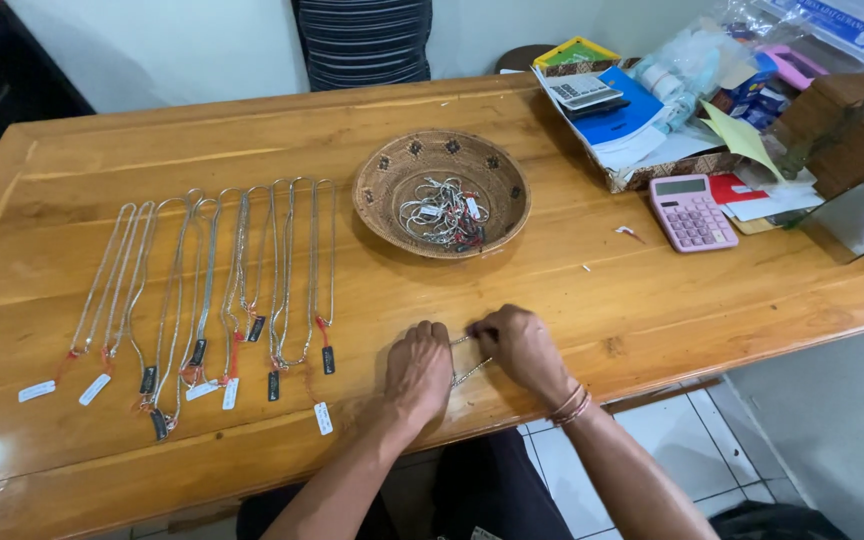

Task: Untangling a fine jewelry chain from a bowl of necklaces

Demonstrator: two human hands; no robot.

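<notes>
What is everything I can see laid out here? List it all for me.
Wooden table: one, honey-brown, fills the view.
Silver chain necklaces with small tags: a row of about eight, laid lengthwise on the table's left part.
Round woven basket: one, brown, centre of the table, holding a tangle of silver chains.
Pink calculator: one, right of the basket.
Shallow patterned tray of papers: one, far right, with a grey calculator and a blue booklet on top.
Brown wooden box: one, right edge.
Single silver chain: one, near edge, between the hands.
Left hand: on the chain.
Right hand: pinching the chain; bracelets on the wrist.
</notes>
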